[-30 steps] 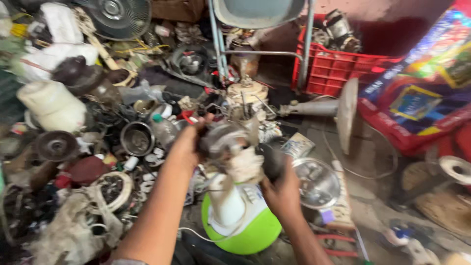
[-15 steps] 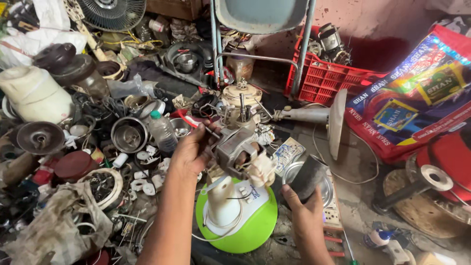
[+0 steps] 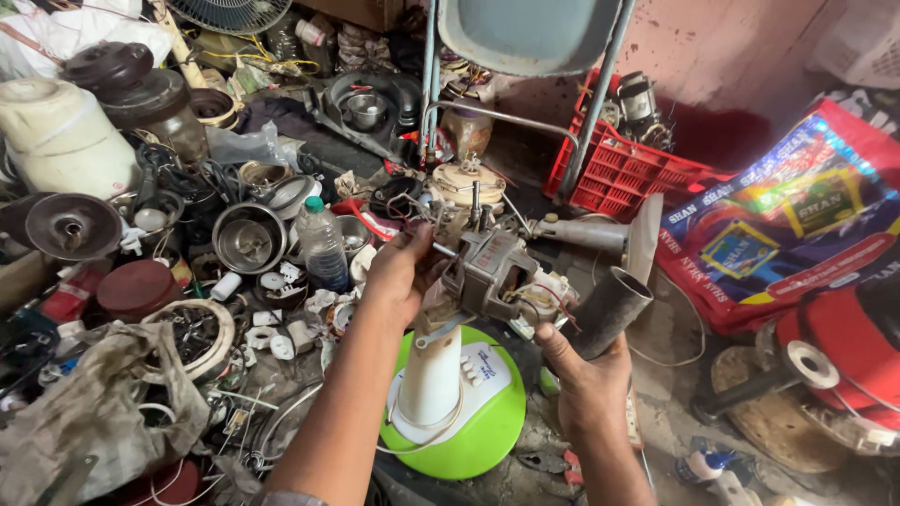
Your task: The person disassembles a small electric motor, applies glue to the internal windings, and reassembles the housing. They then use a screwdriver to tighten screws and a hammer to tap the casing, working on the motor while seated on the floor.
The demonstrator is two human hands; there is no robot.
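We see the left hand [image 3: 398, 272] closed around the front end of a grey fan motor [image 3: 492, 276], which is held above the white stand with the green round base [image 3: 469, 436]. The right hand [image 3: 586, 384] grasps a dark tube [image 3: 609, 309] just beside the motor. A plastic bottle [image 3: 322, 244] stands near, among metal parts on the floor.

Scrap parts [image 3: 234, 234] crowd left (bottle [image 3: 322, 245] nearest); floor [image 3: 675, 394] right freer.
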